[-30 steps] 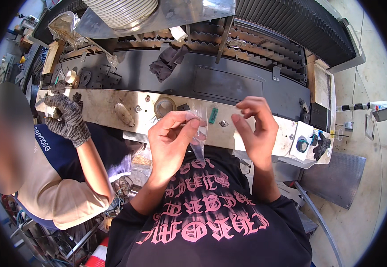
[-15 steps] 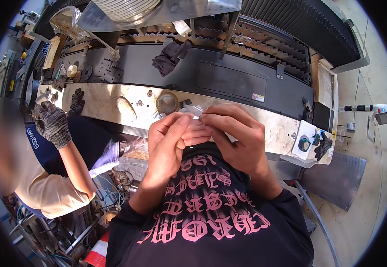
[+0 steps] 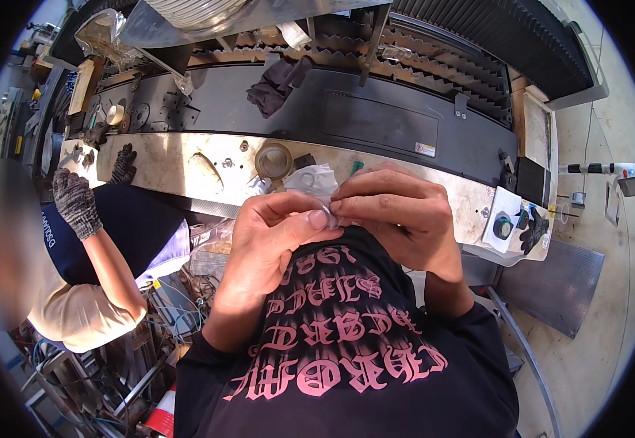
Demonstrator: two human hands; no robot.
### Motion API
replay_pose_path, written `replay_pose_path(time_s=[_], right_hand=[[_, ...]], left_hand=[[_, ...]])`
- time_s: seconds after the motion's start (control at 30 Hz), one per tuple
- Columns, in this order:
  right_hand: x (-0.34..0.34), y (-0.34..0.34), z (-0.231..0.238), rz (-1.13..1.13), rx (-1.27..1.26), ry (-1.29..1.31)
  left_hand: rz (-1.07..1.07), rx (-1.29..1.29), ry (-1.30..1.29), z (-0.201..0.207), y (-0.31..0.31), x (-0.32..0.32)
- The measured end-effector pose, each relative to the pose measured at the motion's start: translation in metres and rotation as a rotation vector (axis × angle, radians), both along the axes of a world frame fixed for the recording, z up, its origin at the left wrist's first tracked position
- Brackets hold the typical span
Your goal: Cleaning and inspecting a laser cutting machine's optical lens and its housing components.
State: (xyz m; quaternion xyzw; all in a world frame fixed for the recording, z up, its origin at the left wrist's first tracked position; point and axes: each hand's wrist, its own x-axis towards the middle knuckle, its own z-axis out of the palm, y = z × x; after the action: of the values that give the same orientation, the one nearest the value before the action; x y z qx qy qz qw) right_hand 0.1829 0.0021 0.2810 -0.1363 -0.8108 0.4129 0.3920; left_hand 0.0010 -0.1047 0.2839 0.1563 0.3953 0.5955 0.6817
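My left hand (image 3: 262, 237) is closed in a pinch, its thumb laid over bent fingers in front of my chest. My right hand (image 3: 398, 208) is closed too, with its fingertips meeting those of the left. Something small and pale lies between the fingertips, mostly hidden and too small to name. Just beyond the fingers is a crumpled whitish sheet (image 3: 310, 179), paper or thin plastic, with a round outline on it. A roll of tape (image 3: 273, 161), a small dark block (image 3: 304, 161) and a green object (image 3: 357, 167) are on the bench near my hands.
The pale narrow bench (image 3: 178, 157) runs across in front of me. A dark cloth (image 3: 278, 85) lies on the black machine (image 3: 383, 120) behind it. At right are a white cloth (image 3: 505, 208) and a dark glove (image 3: 533, 235). A co-worker's gloved hand (image 3: 78, 203) is at left.
My hands have drawn slightly apart and the left has moved down and left. More of the whitish sheet, the dark block and the green object now show beyond them.
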Motion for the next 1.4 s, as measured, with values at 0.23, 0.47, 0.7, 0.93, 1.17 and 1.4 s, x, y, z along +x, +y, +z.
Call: replay_pose_path(time_s=[0.23, 0.47, 0.7, 0.93, 1.17, 1.4], right_hand=[[0.002, -0.002, -0.002, 0.011, -0.053, 0.012], [0.005, -0.004, -0.003, 0.004, -0.164, 0.016], [0.006, -0.006, -0.006, 0.004, -0.160, 0.045], [0.008, -0.005, -0.004, 0.014, -0.119, 0.033], [0.005, -0.010, -0.001, -0.047, -0.053, 0.006], [0.010, -0.017, -0.007, -0.038, -0.433, -0.006]], left_hand=[[0.038, -0.040, 0.112, 0.002, -0.001, 0.005], [-0.009, -0.011, 0.172, 0.008, 0.000, 0.007], [0.010, -0.011, 0.226, 0.009, -0.002, 0.009], [-0.007, -0.008, 0.229, 0.007, -0.002, 0.011], [0.047, 0.047, 0.342, 0.000, -0.005, 0.019], [0.182, 0.109, 0.519, 0.009, -0.002, 0.033]])
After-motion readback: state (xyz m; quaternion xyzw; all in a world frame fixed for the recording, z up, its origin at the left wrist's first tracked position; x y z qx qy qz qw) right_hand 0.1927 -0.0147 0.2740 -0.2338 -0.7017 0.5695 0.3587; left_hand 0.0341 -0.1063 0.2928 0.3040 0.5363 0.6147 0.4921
